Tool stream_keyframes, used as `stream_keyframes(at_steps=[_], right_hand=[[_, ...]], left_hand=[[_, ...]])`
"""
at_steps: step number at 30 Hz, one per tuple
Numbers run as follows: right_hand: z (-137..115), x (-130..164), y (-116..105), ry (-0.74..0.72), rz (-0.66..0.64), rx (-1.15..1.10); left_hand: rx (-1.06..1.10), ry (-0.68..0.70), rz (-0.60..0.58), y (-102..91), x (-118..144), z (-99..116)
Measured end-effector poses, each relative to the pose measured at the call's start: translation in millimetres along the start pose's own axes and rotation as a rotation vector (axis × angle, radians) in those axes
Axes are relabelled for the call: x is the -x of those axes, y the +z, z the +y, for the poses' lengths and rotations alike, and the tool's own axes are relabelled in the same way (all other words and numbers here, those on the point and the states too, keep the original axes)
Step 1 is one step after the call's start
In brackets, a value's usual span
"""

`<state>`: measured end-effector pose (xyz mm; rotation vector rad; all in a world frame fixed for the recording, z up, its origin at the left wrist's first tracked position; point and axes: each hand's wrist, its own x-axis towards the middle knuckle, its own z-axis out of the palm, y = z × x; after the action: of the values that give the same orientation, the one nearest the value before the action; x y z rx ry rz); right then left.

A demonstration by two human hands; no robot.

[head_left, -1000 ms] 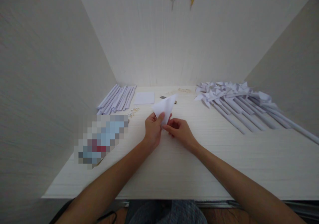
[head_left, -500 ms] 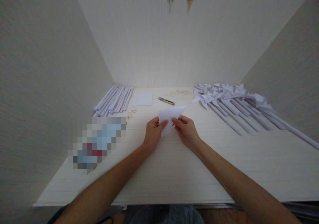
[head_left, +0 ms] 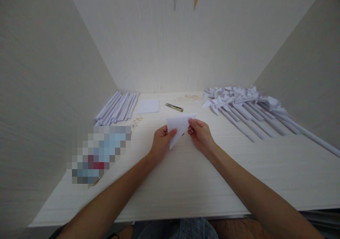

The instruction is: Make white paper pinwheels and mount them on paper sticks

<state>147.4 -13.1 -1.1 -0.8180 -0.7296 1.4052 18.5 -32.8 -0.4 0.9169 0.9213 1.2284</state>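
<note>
A white sheet of paper (head_left: 179,124), folded into a triangle, is held up over the table between my two hands. My left hand (head_left: 162,141) grips its left side, thumb on top and fingers behind. At the upper right corner, my right hand (head_left: 200,132) pinches the paper between thumb and fingers. One point of the triangle hangs down between the hands. Just beyond it lie thread snips (head_left: 174,107) with a yellowish handle, and a square stack of white paper (head_left: 148,106) sits to their left.
Rolled white paper sticks (head_left: 118,106) lie at the back left. Several paper pinwheels on sticks (head_left: 233,102) are heaped at the back right. Small tan scraps (head_left: 136,121) are scattered on the white table (head_left: 186,186). A blurred blue item (head_left: 106,154) lies front left. Walls enclose three sides.
My right thumb and fingers have slid from the paper's middle out to its upper right corner. My left hand keeps its hold. The whole view has shifted slightly.
</note>
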Motion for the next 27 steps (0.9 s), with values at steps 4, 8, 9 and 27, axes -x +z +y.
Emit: stream_keyframes(at_steps=[4, 8, 9, 27], right_hand=[[1.0, -0.5, -0.8, -0.024, 0.006, 0.037], [2.1, -0.4, -1.3, -0.062, 0.001, 0.070], [2.0, -0.4, -1.4, -0.066, 0.000, 0.076], [-3.6, -4.1, -2.8, -0.146, 0.059, 0.072]], left_hand=[[-0.034, 0.004, 0.011, 0.8, 0.7, -0.5], [-0.060, 0.006, 0.030, 1.8, 1.4, -0.2], [-0.063, 0.007, 0.032, 1.8, 1.5, -0.1], [-0.062, -0.003, 0.016, -0.1, 2.9, 0.0]])
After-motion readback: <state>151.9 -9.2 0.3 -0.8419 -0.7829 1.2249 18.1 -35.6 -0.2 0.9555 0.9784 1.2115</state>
